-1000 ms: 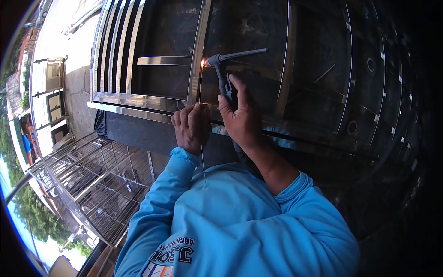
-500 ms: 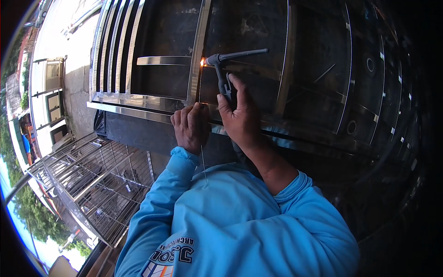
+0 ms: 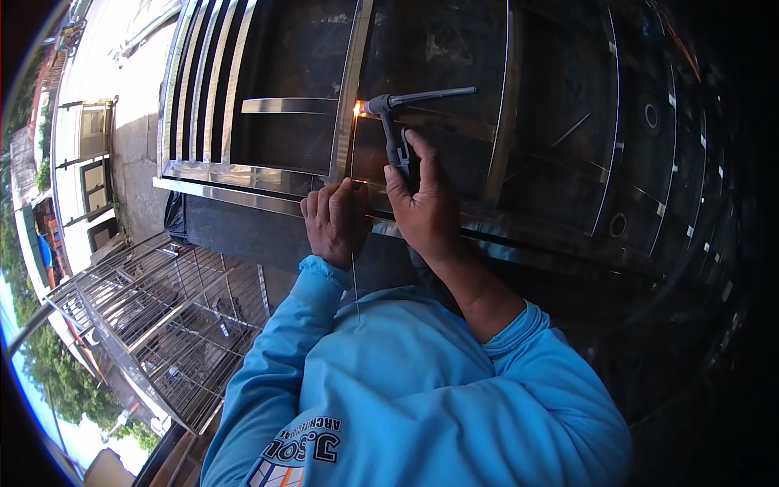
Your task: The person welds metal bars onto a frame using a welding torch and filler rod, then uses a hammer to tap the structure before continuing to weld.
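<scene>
My right hand (image 3: pixel 426 195) is wrapped round the handle of a TIG welding torch (image 3: pixel 389 130), thumb and forefinger near its switch. A bright orange glow (image 3: pixel 359 108) shows at the torch tip, against the side of an upright bar (image 3: pixel 349 89) of a shiny metal frame, where a short crossbar (image 3: pixel 290 105) meets it from the left. My left hand (image 3: pixel 334 221) is closed on a thin filler rod (image 3: pixel 355 288), close to the frame's lower rail (image 3: pixel 243 176). The rod's tail hangs down over my blue shirt; its upper part runs up along the bar toward the glow.
Several parallel slats (image 3: pixel 204 81) fill the frame's left end. More bars (image 3: pixel 505 89) cross the dark work surface (image 3: pixel 438 49) to the right, with a loose rod (image 3: pixel 571 129) and a ring (image 3: pixel 651 114) among them. A metal grille (image 3: pixel 174 316) stands at lower left.
The torch's body and back end have shifted very slightly right and down, while the glow stays at the same joint. The rod's tail has moved slightly left.
</scene>
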`<state>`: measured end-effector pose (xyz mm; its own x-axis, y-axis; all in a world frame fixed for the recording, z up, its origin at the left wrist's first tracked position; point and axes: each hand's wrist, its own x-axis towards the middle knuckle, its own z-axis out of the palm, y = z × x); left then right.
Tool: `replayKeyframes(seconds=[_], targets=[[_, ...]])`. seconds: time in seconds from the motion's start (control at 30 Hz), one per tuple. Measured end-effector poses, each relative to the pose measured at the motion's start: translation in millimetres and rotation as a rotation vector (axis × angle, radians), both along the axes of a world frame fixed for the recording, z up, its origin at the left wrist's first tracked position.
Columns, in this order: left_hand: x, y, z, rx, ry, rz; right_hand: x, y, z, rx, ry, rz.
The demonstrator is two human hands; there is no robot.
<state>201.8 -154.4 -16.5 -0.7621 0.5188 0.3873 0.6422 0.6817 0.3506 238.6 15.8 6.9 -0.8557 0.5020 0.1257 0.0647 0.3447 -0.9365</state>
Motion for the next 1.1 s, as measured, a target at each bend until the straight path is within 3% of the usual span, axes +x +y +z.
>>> replayKeyframes(seconds=[0.3, 0.43, 1.1], targets=[[-1, 5, 9, -0.003, -0.002, -0.015, 0, 6, 4, 0.074, -0.007, 0.087], [-1, 3, 1, -0.014, 0.017, 0.013, 0, 5, 5, -0.012, -0.006, 0.037], [-4, 6, 4, -0.016, -0.002, 0.026, 1, 1, 2, 0.060, 0.027, 0.007]])
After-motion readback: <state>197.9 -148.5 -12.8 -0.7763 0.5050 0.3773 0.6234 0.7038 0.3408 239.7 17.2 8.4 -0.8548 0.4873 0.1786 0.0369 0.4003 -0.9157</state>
